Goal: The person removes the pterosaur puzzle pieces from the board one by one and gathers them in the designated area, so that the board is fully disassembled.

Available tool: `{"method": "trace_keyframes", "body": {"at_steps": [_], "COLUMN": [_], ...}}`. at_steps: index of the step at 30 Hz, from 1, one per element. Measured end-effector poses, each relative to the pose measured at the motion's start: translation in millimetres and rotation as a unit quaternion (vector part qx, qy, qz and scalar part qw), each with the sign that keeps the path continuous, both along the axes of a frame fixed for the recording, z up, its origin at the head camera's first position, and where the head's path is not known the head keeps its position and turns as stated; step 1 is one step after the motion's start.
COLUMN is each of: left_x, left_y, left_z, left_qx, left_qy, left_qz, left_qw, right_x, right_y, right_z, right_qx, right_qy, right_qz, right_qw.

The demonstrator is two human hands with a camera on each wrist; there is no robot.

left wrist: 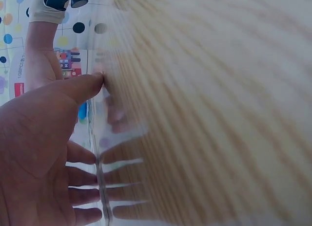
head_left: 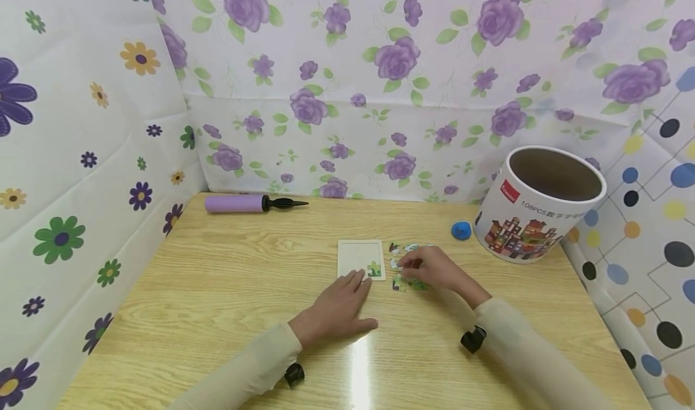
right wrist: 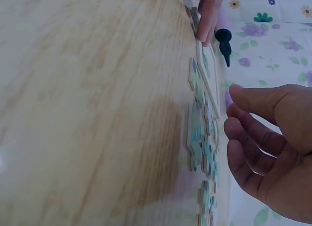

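A square wooden puzzle tray (head_left: 355, 256) lies flat on the table with one green puzzle piece (head_left: 374, 269) in its lower right corner. My left hand (head_left: 338, 310) rests flat with its fingertips at the tray's near edge and its thumb spread to the right. Right of the tray lie several loose puzzle pieces (head_left: 399, 283), seen edge-on as a thin patchy row (right wrist: 197, 133) in the right wrist view. Over these pieces hovers my right hand (head_left: 434, 268), fingers loosely bent. The right wrist view shows nothing held between its thumb and fingertips (right wrist: 235, 126).
Behind the tray, a purple hand pump (head_left: 236, 203) lies at the table's back left. A small blue toy (head_left: 461, 230) sits beside a large white printed tub (head_left: 534, 208) at the back right. Flowered and dotted cloths (head_left: 347, 84) hang round the table.
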State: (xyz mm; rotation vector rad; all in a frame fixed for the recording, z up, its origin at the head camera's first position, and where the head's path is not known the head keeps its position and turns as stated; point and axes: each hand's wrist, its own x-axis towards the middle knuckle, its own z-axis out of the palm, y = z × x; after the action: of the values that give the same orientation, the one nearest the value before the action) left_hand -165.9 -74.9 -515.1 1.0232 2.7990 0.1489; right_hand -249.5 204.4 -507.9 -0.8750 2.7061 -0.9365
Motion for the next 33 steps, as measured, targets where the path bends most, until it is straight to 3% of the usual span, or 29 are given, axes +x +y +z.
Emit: {"method": "trace_keyframes", "body": {"at_steps": [5,17,33], "left_x": [-3.6,-12.1,-12.7], "left_y": [-8.0,-17.3,-19.4], "left_z": [-0.3,-1.2,-1.7], "left_qx": [-0.003,-0.003,0.000], "left_qy": [-0.019,-0.029,-0.028], "left_qz": [-0.001,-0.023,-0.029], "left_qw": [0.9998,0.9993,0.9992], "right_x": [-6.2,-20.9,-28.7], "right_y": [-10.9,-38.5,-56.2], "right_z": [2.2,-1.2,-13.5], "right_qx": [0.001,0.000,0.028], "right_qy": [-0.003,-0.019,0.015], "right_qz": [-0.001,0.001,0.023], "right_qw": [1.0000,0.9998,0.9992]}}
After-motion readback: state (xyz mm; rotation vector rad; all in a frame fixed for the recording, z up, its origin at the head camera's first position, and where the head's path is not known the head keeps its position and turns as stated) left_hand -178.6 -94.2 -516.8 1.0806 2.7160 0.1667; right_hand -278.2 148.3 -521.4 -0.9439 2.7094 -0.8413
